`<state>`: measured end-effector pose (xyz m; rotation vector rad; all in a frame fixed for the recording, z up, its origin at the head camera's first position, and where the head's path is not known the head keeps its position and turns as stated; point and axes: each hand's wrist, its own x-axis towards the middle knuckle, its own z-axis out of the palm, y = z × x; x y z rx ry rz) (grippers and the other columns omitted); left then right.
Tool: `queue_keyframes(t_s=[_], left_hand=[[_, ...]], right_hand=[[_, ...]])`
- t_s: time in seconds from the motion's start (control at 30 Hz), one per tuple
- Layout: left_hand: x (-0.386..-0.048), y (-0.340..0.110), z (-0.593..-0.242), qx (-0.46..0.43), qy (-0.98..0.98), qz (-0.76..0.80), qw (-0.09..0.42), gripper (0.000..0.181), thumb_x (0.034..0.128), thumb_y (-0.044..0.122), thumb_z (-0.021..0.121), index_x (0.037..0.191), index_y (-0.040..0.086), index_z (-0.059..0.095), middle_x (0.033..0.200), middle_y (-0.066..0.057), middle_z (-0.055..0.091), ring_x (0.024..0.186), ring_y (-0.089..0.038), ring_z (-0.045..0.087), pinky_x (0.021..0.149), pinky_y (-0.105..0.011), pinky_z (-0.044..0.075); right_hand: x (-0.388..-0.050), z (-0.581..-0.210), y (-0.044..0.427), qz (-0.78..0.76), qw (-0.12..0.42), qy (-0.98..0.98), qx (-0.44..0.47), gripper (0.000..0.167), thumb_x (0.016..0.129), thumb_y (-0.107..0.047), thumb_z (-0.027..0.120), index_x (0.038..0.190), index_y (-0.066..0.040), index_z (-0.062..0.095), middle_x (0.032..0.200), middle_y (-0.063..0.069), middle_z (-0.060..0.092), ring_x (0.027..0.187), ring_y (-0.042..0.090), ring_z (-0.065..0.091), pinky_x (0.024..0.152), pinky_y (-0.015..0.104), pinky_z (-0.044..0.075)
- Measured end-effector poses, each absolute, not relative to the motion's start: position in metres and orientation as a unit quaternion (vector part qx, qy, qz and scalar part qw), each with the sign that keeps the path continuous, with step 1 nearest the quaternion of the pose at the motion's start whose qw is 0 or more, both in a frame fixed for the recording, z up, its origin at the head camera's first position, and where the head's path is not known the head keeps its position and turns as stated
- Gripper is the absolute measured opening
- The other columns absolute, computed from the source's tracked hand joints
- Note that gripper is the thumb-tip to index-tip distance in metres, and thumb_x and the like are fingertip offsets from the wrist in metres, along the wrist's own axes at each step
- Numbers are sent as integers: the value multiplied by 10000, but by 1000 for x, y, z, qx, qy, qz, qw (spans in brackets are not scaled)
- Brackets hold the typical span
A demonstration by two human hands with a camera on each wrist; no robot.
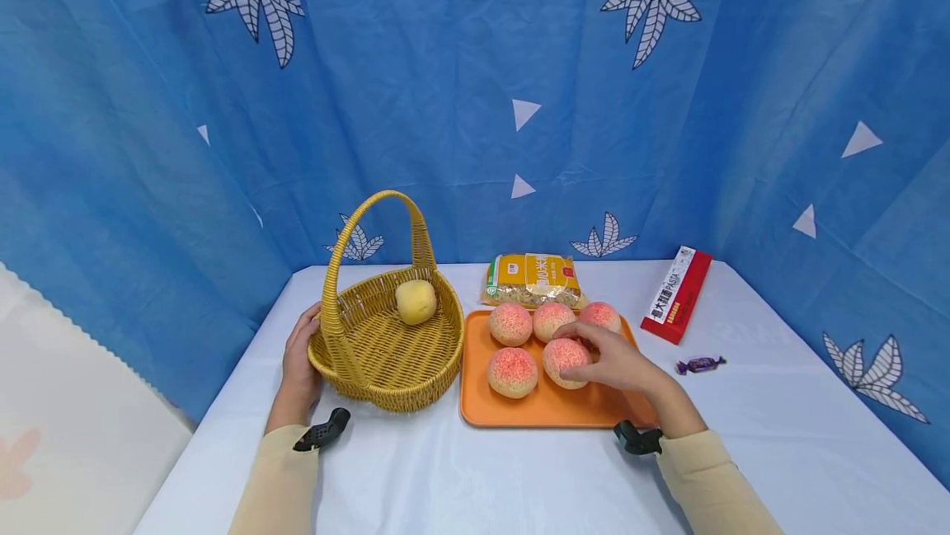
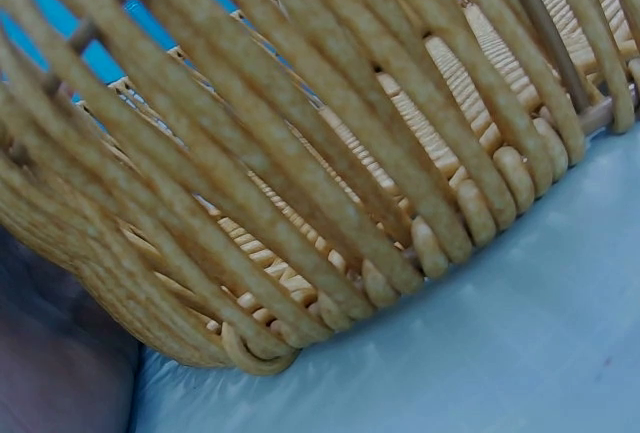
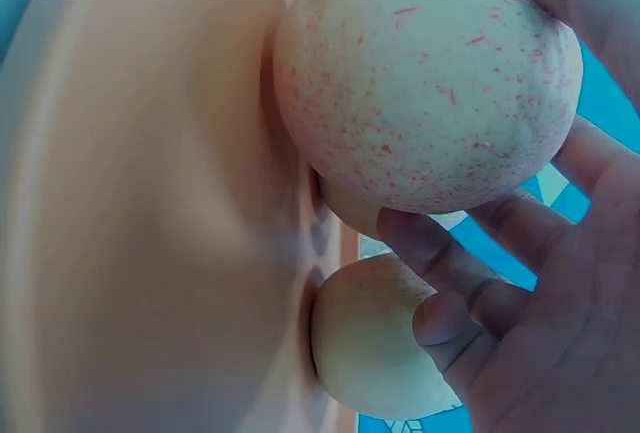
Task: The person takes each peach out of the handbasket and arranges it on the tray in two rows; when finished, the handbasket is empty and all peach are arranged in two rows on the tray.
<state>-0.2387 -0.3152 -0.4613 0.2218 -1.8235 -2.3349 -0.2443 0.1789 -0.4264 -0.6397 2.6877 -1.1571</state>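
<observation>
The right hand [image 1: 616, 360] reaches in from the right over the orange tray [image 1: 579, 413], its fingers [image 3: 430, 250] set around the front right peach [image 1: 562, 360]. That peach lies between thumb and fingers: the thumb is against its near side, the others bend over its far side, and the gap is just as wide as the fruit they hold. In the right wrist view it sits close to the tray's surface (whether it still touches there, I cannot tell). Four other peaches share the tray: the front left peach [image 1: 512, 373] just beside the held one, and a back row of three [image 1: 553, 321], its rightmost just beyond the knuckles. The left hand [image 1: 300, 360] rests against the outer left side of the wicker basket [image 1: 382, 354], below the upright handle [image 1: 336, 292]; how far its fingers curl round the rim, I cannot tell. A pale yellow round fruit [image 1: 416, 302] lies inside, near the back wall. Behind the tray is a yellow bag [image 1: 534, 279]; to its right, a red and white packet [image 1: 677, 296] and a purple wrapped candy [image 1: 701, 364] lie on the white tabletop [image 1: 416, 469].
</observation>
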Motion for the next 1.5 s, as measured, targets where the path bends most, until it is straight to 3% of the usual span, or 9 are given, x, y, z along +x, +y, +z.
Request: queue_keyframes(t_s=[0.33,0.53,1.0,1.37,1.5], left_hand=[[-245,-318,-469,74,-604,-789,89,413,1094,272,305,1493,248,410,1308,165,515,1113,24,552,918,-112,477],[-246,-318,-470,74,-601,-790,93,408,1092,271,315,1484,237,421,1311,162,517,1117,25,554,920,-111,479],[-245,-317,-470,82,-614,-780,89,433,1085,306,314,1504,255,408,1381,169,469,1215,22,489,961,-101,432],[-244,-316,-470,83,-613,-779,97,428,1078,301,327,1492,246,423,1380,168,468,1214,32,485,967,-97,422],[-245,-316,-471,84,-616,-778,93,435,1077,310,324,1499,258,414,1403,159,456,1230,26,476,971,-98,420]], right_hand=[[-244,-426,180,-387,110,893,-200,533,810,-393,811,1280,-250,607,1296,22,600,1229,266,508,1018,531,491],[-243,-423,181,-382,135,894,-193,557,859,-421,755,1349,-215,590,1380,88,567,1274,326,473,1049,611,434],[-243,-429,182,-391,135,886,-209,599,875,-439,732,1406,-222,557,1453,88,528,1337,347,442,1078,665,377],[-243,-427,181,-385,136,889,-206,613,882,-433,728,1420,-204,541,1453,113,520,1293,344,462,1061,636,410],[-242,-426,181,-386,130,890,-206,587,885,-426,729,1399,-202,558,1407,89,554,1244,303,491,1041,568,452]])
